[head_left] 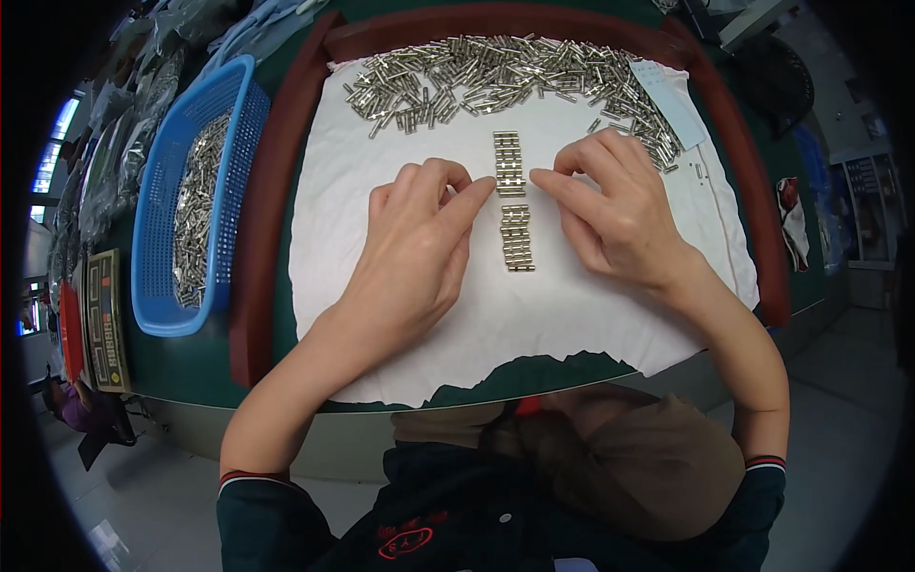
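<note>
Neat pins: upper stack (pixel 508 164) and lower stack (pixel 516 238) on the white cloth (pixel 591 315) — slim gap between them
Left hand (pixel 415 224): curled in narrow, thumb right by the upper stack's left side; can't tell if it's gripping
Right hand (pixel 615 210): also curled, just off the right side — grip unclear too
Loose pins (pixel 477 71): far side (tons of them)
Blue basket (pixel 231 191): left, more metal bits inside

A workshop — metal pins (pixel 467 71) heaped on white cloth (pixel 353 191), more in 1 blue basket (pixel 238 162) on the green bench (pixel 181 367).
</note>
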`<state>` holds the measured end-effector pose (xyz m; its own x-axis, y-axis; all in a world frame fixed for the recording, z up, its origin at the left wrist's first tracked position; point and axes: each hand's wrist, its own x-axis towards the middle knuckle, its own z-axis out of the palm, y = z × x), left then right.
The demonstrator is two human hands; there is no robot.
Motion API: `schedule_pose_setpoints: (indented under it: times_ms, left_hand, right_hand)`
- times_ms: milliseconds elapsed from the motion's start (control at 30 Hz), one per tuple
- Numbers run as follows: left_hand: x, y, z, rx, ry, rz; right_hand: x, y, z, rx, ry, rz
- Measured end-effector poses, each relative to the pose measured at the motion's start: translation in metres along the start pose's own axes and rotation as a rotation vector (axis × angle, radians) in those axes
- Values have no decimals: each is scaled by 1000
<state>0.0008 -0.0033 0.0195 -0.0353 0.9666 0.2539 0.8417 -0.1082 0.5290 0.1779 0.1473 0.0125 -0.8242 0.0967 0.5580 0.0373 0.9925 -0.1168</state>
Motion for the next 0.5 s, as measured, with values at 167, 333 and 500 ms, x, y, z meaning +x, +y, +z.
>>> schedule_pose_setpoints:
  times_ms: [167,333,500]
  left_hand:
    - [1,-16,13,114,130,57]
    - [1,-20,12,132,90,105]
    - [3,-16,15,105,41,122]
  right_hand:
    - [-7,0,15,84,61,57]
    - [-6,-5,15,94,-7,66]
    - [-6,-5,14,47,-57,57]
